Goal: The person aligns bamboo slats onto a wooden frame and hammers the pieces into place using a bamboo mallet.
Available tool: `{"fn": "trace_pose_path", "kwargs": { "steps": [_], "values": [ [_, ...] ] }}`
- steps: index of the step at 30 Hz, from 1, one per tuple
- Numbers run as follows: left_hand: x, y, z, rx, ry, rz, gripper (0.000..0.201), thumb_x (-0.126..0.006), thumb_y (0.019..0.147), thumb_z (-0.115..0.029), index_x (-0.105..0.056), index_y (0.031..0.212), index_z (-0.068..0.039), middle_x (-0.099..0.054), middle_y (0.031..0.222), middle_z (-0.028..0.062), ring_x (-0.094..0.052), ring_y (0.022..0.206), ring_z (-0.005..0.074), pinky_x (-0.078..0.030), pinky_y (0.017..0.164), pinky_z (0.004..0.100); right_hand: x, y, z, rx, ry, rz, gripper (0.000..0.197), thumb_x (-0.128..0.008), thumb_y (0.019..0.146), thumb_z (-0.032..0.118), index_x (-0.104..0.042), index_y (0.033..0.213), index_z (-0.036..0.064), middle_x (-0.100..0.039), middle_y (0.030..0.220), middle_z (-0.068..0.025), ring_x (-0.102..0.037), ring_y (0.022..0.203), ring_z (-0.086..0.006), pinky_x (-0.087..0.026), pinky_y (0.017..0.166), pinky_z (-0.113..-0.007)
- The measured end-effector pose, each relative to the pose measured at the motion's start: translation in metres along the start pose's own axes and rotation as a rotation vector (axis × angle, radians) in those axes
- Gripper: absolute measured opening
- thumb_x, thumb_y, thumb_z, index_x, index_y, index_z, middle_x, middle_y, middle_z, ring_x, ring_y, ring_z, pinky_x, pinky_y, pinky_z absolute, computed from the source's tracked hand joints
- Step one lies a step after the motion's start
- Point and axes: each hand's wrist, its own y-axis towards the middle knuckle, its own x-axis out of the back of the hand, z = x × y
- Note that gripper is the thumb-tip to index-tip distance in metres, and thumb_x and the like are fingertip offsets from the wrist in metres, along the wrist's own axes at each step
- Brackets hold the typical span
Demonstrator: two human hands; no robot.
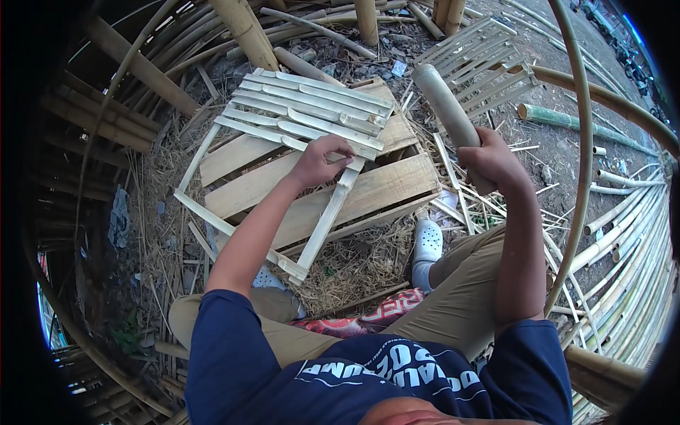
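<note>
Navy short-sleeved shirt (333,386) (white lettering (407,354) across chest); khaki trousers (453,312); pale socks (422,275); white perforated clogs (428,242).

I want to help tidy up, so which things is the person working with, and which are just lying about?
Part of the job:
slatted bamboo frame, at the left hand
thick stick, gripped in the right hand
wooden planks, under the frame

Seemingly just lying about:
green bamboo pole
pale poles, far right
blue scrap, far left
</note>
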Motion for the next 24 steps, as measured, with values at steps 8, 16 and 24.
{"fn": "trace_pose_path", "kwargs": {
  "steps": [8, 16, 24],
  "values": [
    [-0.015, -0.02, 0.017, -0.026, 0.012, -0.125, 0.018, -0.084, 0.085, -0.005, -0.077, 0.1, -0.007, -0.077, 0.105, 0.0087, -0.072, 0.106, 0.0251, -0.055, 0.096, 0.0389, -0.012, 0.002, -0.013, -0.068, -0.135, 0.091, 0.052, -0.071, 0.076, 0.012, -0.063, 0.124, -0.0089, -0.069, 0.088, -0.0115, -0.068, 0.066, -0.0173, -0.058, 0.061, -0.033],
    [-0.015, -0.02, 0.021, -0.061, 0.044, -0.081, 0.025, -0.087, 0.082, -0.008, -0.08, 0.107, -0.01, -0.077, 0.106, 0.0076, -0.072, 0.102, 0.0264, -0.053, 0.096, 0.0384, -0.033, 0.008, -0.006, -0.094, -0.155, 0.098, 0.052, -0.071, 0.076, 0.015, -0.062, 0.12, -0.0101, -0.067, 0.083, -0.0107, -0.066, 0.062, -0.0176, -0.053, 0.054, -0.034],
    [-0.015, -0.02, 0.02, -0.081, 0.085, -0.052, 0.022, -0.085, 0.081, -0.011, -0.08, 0.103, -0.008, -0.078, 0.102, 0.008, -0.072, 0.099, 0.0263, -0.052, 0.091, 0.0401, -0.061, 0.015, -0.008, -0.11, -0.206, 0.147, 0.054, -0.079, 0.08, 0.015, -0.06, 0.125, -0.0094, -0.068, 0.083, -0.0106, -0.065, 0.061, -0.0163, -0.054, 0.056, -0.034]
  ]
}}
